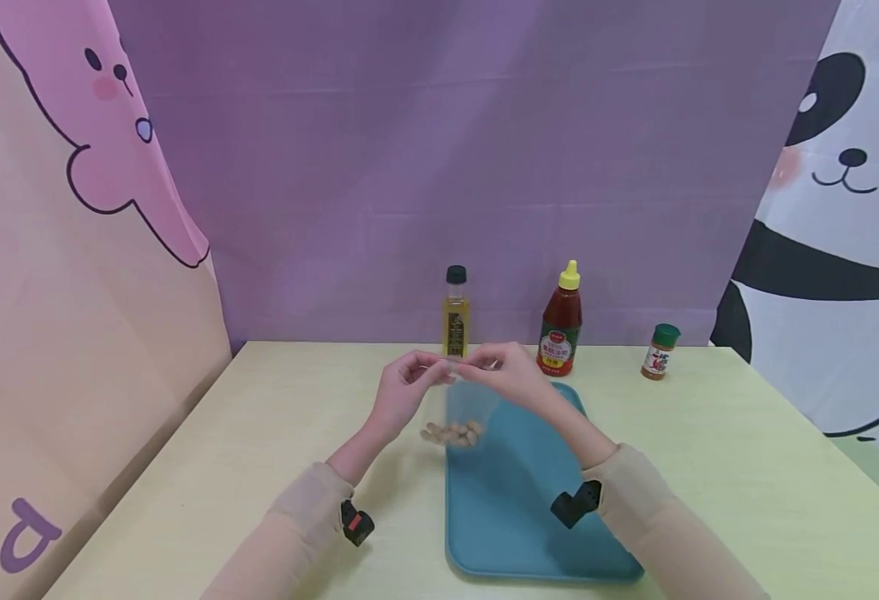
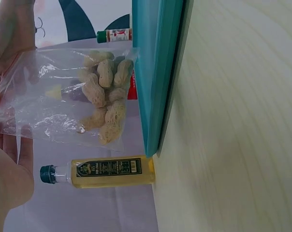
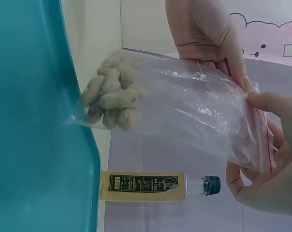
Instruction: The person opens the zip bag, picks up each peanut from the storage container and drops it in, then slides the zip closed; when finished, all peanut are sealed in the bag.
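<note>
A clear zip bag (image 3: pixel 194 106) with a red line along its top hangs between my hands. Several peanuts in their shells (image 3: pixel 114 92) lie at its bottom. My left hand (image 1: pixel 400 392) pinches the bag's top edge from the left, thumb against fingers. From the right, my right hand (image 1: pixel 510 379) pinches the same edge, its fingertips close to the left ones. In the head view the peanuts hang over the left edge of the blue tray (image 1: pixel 517 500).
Behind the hands stands an oil bottle (image 1: pixel 455 321) with a dark cap. A red sauce bottle (image 1: pixel 561 325) with a yellow tip is right of it, and a small green-capped jar (image 1: pixel 658 354) farther right. A purple cloth (image 1: pixel 454 150) hangs behind the table.
</note>
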`<state>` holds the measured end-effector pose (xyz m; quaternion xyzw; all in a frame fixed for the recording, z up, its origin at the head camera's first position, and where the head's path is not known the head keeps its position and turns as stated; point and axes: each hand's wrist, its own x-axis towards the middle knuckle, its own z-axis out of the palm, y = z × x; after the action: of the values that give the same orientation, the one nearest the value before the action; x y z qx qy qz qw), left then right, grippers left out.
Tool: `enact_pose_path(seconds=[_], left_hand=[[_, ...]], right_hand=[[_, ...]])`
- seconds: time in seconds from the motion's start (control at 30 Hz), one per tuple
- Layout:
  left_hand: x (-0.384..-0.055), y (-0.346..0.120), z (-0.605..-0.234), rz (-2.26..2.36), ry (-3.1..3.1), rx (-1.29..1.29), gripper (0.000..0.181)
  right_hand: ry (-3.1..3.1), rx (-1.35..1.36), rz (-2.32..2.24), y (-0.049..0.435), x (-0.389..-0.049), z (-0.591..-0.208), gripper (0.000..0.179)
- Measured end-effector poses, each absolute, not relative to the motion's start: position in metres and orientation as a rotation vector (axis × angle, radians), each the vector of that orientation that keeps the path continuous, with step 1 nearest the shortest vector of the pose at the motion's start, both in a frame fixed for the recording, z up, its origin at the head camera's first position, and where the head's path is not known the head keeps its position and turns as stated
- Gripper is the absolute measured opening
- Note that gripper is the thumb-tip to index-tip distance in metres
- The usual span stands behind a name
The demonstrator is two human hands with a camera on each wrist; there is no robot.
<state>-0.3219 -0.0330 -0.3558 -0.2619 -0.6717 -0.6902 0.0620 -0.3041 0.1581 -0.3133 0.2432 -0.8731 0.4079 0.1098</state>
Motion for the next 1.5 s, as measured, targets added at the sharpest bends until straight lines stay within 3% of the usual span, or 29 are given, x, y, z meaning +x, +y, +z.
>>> enact_pose_path(seconds=[1.23,1.5], left_hand=[[-0.326,-0.029,-0.360,-2.117,-1.980,-0.855,0.022],[-0.314,-0.031,-0.350,-2.073,-2.015,-0.879,0.018]], right_hand=[[-2.513,0.751,1.200,0.158,-0.308,-0.322,0.013],[-2.491,0.741,1.182,0.157,-0.306,-0.322,0.011]])
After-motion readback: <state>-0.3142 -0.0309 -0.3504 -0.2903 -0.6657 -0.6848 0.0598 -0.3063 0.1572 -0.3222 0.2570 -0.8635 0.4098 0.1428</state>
